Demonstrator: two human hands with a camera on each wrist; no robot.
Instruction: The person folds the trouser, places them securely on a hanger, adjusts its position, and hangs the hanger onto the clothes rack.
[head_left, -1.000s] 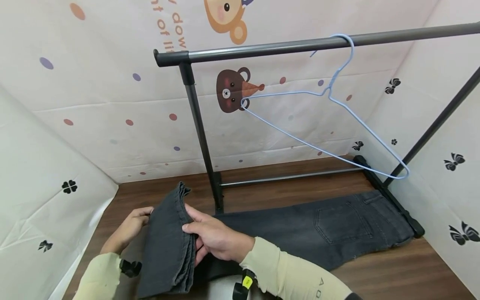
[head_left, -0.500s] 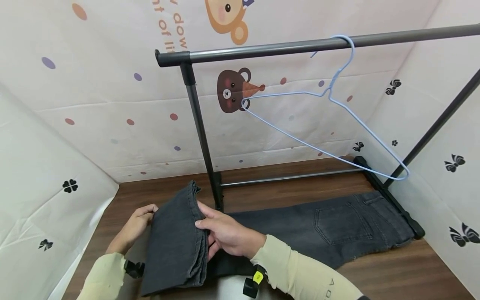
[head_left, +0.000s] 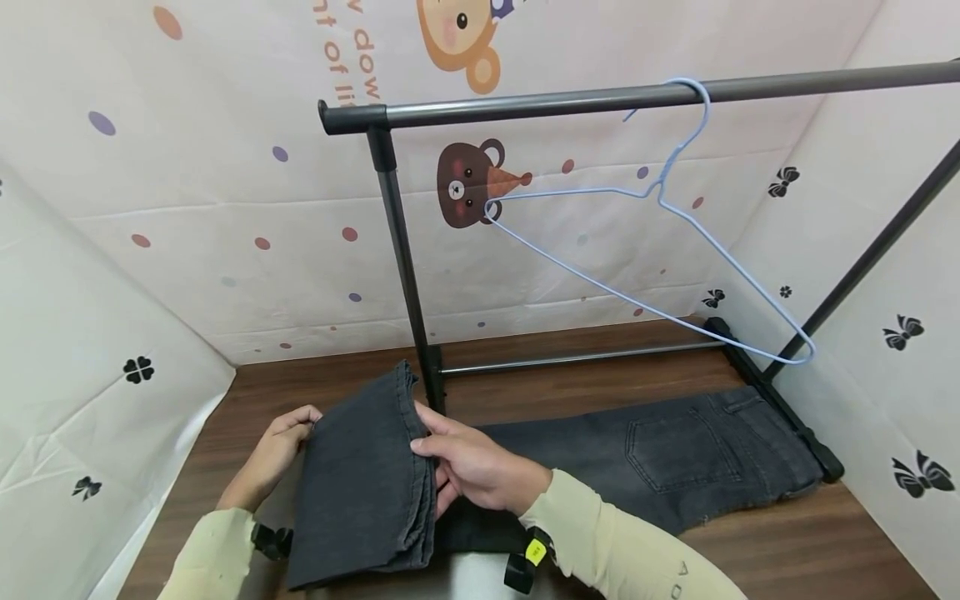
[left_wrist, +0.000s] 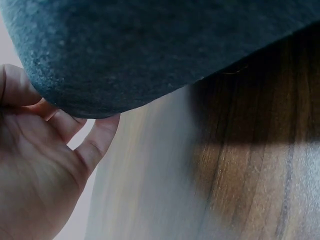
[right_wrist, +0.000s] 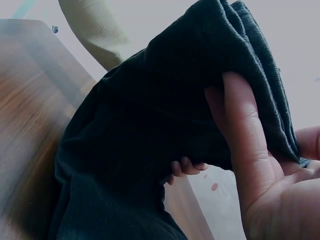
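In the head view, a pair of dark grey denim jeans (head_left: 570, 467) lies along a brown wood-grain desk (head_left: 592, 387), the waist end with its stitched back pocket flat at the right, just beside a black foot (head_left: 787, 412) of a dark metal clothes rack (head_left: 540, 104), while the folded leg end stands raised and tilted at the left. The right hand (head_left: 483, 471) pinches that folded part at its layered hem edge, thumb on the near face and fingers behind; the left hand (head_left: 276, 454) grips the opposite edge. A light blue wire hanger (head_left: 662, 180) hangs from the rack's top rail, apart from the cloth. If the right thumb has caught only the outer layers, the inner ones could slide out and the fold would fan apart. In the left wrist view, the left hand's fingers meet the rounded fold only at its border, so a sharp pull might free that edge and let the bundle sag. In the right wrist view, the right thumb lies over the dark cloth near two stacked hems; the denim bends loosely downward there, and uneven lifting could twist the legs or drag the waist end askew.
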